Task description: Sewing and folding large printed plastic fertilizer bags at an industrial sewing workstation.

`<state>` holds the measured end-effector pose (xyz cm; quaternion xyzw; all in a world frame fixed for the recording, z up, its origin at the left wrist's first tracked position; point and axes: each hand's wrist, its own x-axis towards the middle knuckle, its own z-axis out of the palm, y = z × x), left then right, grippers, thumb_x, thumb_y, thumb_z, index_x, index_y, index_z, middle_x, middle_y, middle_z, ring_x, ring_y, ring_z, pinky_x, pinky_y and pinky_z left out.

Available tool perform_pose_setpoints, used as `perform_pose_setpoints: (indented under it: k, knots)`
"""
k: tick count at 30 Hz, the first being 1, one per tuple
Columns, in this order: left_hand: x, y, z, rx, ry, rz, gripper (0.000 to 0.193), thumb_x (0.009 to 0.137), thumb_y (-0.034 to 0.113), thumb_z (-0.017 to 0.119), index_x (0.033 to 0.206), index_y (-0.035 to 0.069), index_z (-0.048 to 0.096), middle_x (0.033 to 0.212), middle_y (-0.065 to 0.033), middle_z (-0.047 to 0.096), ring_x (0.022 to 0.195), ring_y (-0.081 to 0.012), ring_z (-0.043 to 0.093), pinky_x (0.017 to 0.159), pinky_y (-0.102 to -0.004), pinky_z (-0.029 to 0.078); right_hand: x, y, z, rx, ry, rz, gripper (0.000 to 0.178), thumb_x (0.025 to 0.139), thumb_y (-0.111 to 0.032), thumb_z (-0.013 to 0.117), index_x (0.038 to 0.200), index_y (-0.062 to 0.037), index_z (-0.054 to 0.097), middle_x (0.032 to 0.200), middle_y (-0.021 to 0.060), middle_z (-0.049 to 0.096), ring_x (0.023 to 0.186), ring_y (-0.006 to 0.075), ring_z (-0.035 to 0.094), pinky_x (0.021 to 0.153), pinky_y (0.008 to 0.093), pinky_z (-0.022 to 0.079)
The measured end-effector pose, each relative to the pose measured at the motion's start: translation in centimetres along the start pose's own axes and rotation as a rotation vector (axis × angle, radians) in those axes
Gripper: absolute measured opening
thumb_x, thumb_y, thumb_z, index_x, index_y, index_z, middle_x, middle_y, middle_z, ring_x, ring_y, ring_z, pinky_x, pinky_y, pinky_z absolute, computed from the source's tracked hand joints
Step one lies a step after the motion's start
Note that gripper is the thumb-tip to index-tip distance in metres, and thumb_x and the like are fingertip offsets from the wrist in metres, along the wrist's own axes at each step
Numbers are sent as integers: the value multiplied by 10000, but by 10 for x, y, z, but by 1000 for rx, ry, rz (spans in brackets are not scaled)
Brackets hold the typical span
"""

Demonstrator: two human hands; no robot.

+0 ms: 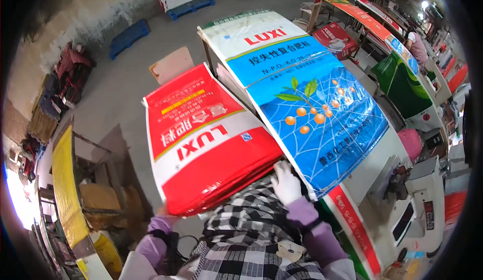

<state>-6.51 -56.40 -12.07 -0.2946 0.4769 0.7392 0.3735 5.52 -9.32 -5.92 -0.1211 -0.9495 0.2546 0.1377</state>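
Note:
A stack of flat red-and-white woven plastic sacks (pixel 221 171) lies in front of me, its printing upside down to me. At its near left corner is my left hand (pixel 167 211), closed on the edge, with most of its fingers hidden by the sacks. My right hand (pixel 287 183), in a white glove, has its bent fingers closed at the stack's near right corner. Just right of that hand, a stack of blue-and-white sacks (pixel 314 114), printed with orange berries and leaves, lies on a table.
A white sewing machine (pixel 420 212) stands on the right beside a red, white and green sack (pixel 354 229). A yellow-covered rack (pixel 70 179) is at left. Blue pallets (pixel 130 37) lie on the far floor. Beyond a green sack (pixel 405 86), a person (pixel 416 48) sits at right.

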Motion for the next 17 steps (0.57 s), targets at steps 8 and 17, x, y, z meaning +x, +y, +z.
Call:
perform_pose_setpoints:
  k: [8,17]
  knots:
    - [-96,-94,-84,344,484,-309,722,861,631,440,1436,238,251,1510,-103,215,1384,-285,198,1034,-565,263,-49,39,-122,-394,-109,-5,701,629,-311,733,1264,-119,507,1392,181,369,1265,400,331,988,601,241]
    - [-88,-203,34,474,123,-294,964,708,588,709,1446,147,272,1448,-101,326,1297,-325,341,1004,-582,285,-52,60,-118,-329,-142,-155,733,646,-257,723,1308,-118,440,1408,135,364,1304,379,305,1032,582,217]
